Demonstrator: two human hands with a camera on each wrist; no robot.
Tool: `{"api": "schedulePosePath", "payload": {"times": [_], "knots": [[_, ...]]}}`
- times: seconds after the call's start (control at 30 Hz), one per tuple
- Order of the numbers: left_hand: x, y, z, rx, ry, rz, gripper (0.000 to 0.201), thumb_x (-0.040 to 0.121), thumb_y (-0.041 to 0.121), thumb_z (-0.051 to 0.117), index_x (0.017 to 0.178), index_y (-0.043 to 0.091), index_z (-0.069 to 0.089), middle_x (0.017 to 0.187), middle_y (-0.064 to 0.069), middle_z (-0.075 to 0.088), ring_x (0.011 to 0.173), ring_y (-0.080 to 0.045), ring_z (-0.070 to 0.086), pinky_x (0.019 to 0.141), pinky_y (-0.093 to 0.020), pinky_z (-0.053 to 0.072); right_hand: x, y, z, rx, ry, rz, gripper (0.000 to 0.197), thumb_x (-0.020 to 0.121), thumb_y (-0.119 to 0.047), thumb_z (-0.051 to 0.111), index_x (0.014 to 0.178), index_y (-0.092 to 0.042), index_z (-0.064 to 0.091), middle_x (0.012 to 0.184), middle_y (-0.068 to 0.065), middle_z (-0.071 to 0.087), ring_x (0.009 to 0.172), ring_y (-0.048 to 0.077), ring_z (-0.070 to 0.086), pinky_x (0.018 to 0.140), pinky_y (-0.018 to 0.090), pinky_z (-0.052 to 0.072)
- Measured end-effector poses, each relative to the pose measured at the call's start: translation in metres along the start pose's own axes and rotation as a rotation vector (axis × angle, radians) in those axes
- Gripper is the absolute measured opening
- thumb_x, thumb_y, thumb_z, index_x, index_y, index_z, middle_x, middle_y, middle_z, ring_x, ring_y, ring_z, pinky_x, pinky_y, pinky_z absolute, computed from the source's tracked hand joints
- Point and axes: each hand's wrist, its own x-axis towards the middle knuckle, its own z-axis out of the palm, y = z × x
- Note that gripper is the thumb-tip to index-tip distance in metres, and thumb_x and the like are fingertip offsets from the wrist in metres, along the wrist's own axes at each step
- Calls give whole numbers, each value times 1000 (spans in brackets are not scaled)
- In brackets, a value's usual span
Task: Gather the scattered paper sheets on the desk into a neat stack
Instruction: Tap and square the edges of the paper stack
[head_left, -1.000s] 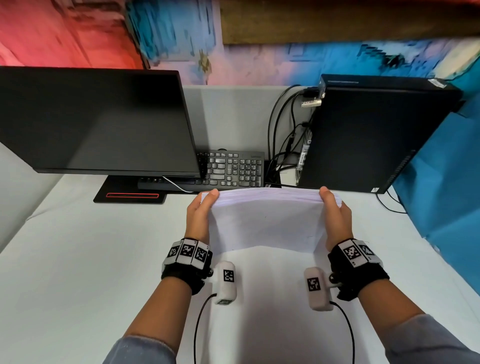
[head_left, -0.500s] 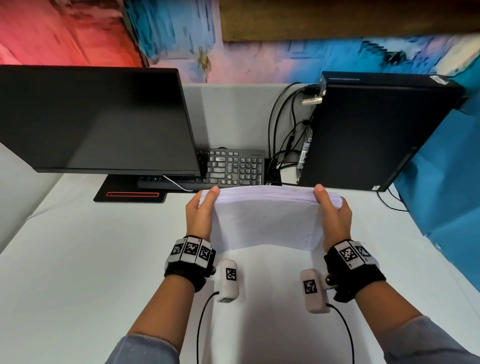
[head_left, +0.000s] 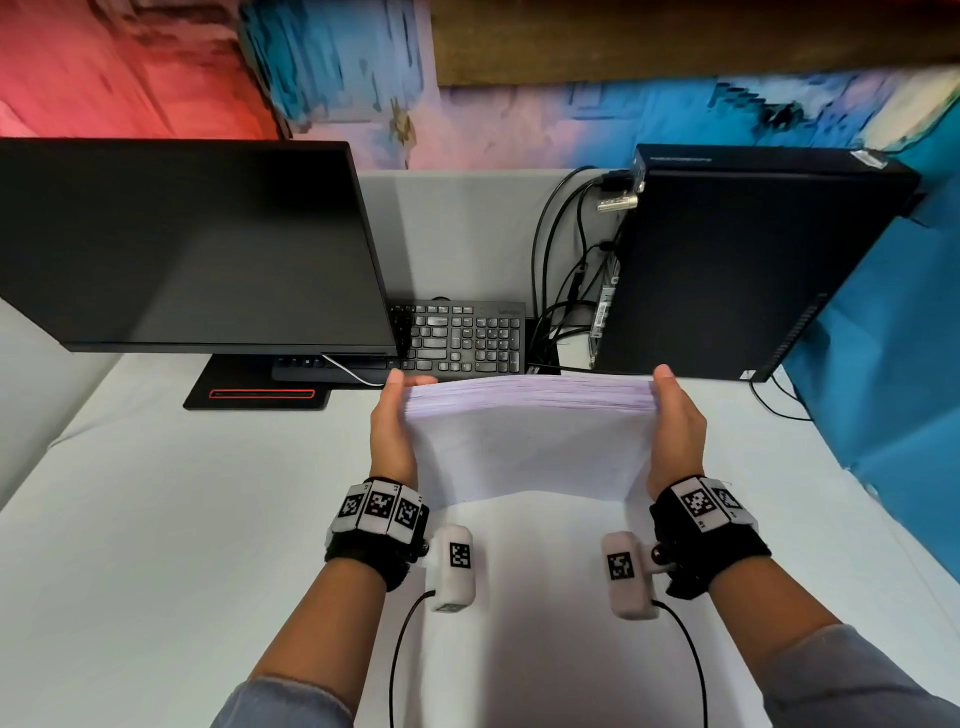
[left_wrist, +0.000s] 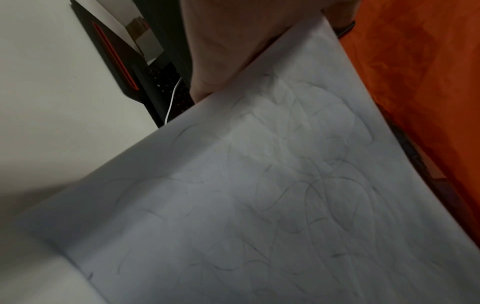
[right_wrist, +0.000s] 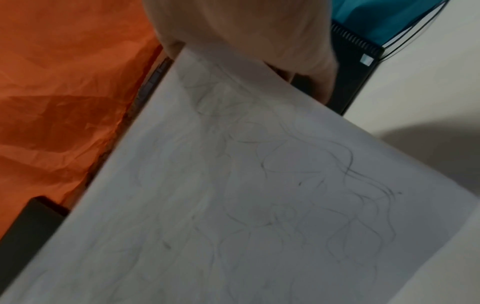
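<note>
A stack of paper (head_left: 524, 441) is held on edge above the counter (head_left: 156, 519), clamped between the left hand (head_left: 392, 434) and right hand (head_left: 675, 431), fingers curled behind its sides. Light, floppy, slippery sheets are judged best gripped at both side edges.

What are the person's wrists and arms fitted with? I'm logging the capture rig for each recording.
Each wrist carries a black band topped with white blocks printed with black square markers: the left band and the right band. A rounded white camera pod, also marker-tagged, juts inward from each band, trailing a thin black cable. Grey-blue sleeves cover the forearms.
</note>
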Motion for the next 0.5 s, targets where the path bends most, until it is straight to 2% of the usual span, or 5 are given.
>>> {"api": "schedulePosePath", "payload": {"times": [0.1, 0.2, 0.37, 0.43, 0.5], "knots": [[-4, 2, 4, -73, 29, 4, 47, 98, 39, 32, 71, 10, 56, 49, 7, 63, 46, -5, 60, 47, -11, 46, 0, -3, 1, 39, -36, 0, 34, 88, -51, 50, 81, -18, 57, 84, 4, 61, 77, 22, 59, 68, 29, 47], [-3, 0, 5, -45, 75, 17, 47, 97, 43, 34, 65, 14, 54, 49, 9, 60, 47, -6, 57, 56, -21, 45, -2, -4, 5, 41, -39, -18, 31, 91, -45, 50, 72, -20, 55, 76, 0, 59, 71, 18, 56, 62, 27, 45], [1, 1, 0, 56, 100, 63, 44, 92, 47, 40, 66, 16, 56, 62, 6, 56, 63, -13, 50, 69, -29, 39, -1, -4, 3, 32, -51, -58, 28, 92, -41, 51, 76, -18, 53, 73, -1, 57, 66, 14, 54, 59, 24, 42], [-2, 9, 3, 264, 75, 220, 38, 87, 48, 47, 74, 13, 57, 70, 6, 57, 69, -13, 51, 74, -31, 40, -1, -4, 3, 32, -52, -52, 28, 91, -41, 51, 82, -15, 54, 75, 0, 57, 66, 15, 54, 60, 24, 43], [-8, 22, 12, 774, -21, 412, 44, 80, 59, 48, 83, 16, 57, 76, 7, 62, 73, -14, 56, 77, -32, 43, 1, -3, 3, 21, -45, -44, 29, 90, -44, 52, 86, -15, 55, 78, 2, 57, 69, 17, 55, 62, 26, 44]]}}
